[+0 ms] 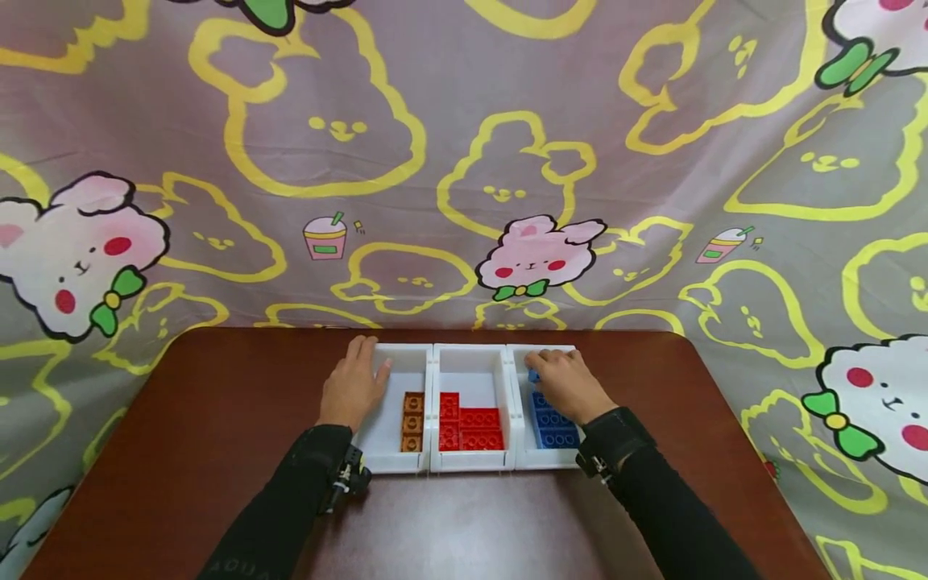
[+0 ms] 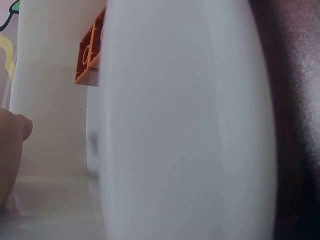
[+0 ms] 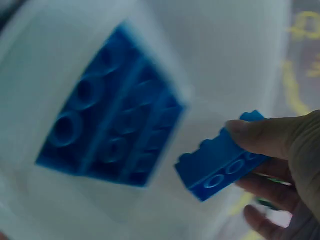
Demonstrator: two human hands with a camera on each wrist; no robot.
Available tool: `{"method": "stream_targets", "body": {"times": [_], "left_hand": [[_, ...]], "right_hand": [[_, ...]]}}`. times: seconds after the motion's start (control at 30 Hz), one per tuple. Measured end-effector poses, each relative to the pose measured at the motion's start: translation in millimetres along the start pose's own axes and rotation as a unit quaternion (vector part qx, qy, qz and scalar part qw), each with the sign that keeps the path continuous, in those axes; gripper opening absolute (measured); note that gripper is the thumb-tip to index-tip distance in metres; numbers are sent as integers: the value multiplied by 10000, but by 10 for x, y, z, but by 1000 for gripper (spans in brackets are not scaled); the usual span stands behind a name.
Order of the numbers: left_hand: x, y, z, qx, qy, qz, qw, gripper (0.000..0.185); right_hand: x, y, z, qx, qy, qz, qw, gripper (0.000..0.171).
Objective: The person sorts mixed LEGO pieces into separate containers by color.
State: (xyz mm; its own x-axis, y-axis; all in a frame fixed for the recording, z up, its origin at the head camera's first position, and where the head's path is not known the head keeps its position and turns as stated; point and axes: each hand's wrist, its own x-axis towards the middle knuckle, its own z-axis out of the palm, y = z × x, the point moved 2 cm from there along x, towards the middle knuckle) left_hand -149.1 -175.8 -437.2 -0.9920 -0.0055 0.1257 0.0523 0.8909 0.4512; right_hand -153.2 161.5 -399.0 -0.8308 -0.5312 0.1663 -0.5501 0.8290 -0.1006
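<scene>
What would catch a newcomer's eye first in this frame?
Three white bins stand side by side on a brown table, sorted by colour: orange bricks in the left one, red bricks in the middle, blue bricks in the right. The right hand pinches a blue brick over the right bin, while the left hand rests on the left bin's rim. Behind hangs a loud cartoon bunny cloth.
</scene>
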Motion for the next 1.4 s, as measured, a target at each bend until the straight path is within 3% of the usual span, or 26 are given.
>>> {"method": "stream_targets", "body": {"times": [0.17,0.3,0.53,0.8,0.9,1.0,1.07,1.13,1.2,1.27,1.4], "left_hand": [[-26,13,26,-19,102,42,9999,56],[-18,21,21,-26,140,43,9999,57],[-32,-4,27,-28,55,-88,9999,57],[-36,-12,40,-17,209,95,9997,57],[-20,0,39,-13,295,109,9995,56],[-22,-4,17,29,328,163,9993,56],[-21,0,4,49,324,177,9993,56],[-21,0,-3,62,273,131,9995,56],[-22,1,-5,99,140,12,9999,57],[-25,4,-2,111,-49,-114,9999,59],[-29,18,-11,131,-28,-52,9999,62]], "right_hand": [[26,56,195,-127,-407,-217,9989,16],[1,67,246,3,-662,-103,9978,11],[-34,37,290,413,-1103,313,9925,25],[-94,-7,256,308,-1338,374,9898,27],[-104,9,198,475,-1018,355,9930,28],[-94,50,154,668,114,363,9970,27],[-91,106,135,660,1000,557,9912,26],[-91,177,159,719,1500,968,9813,35],[-106,256,230,837,1402,1477,9755,53],[-120,319,296,1002,996,1989,9698,69],[-107,389,339,1203,556,2467,9600,81]]}}
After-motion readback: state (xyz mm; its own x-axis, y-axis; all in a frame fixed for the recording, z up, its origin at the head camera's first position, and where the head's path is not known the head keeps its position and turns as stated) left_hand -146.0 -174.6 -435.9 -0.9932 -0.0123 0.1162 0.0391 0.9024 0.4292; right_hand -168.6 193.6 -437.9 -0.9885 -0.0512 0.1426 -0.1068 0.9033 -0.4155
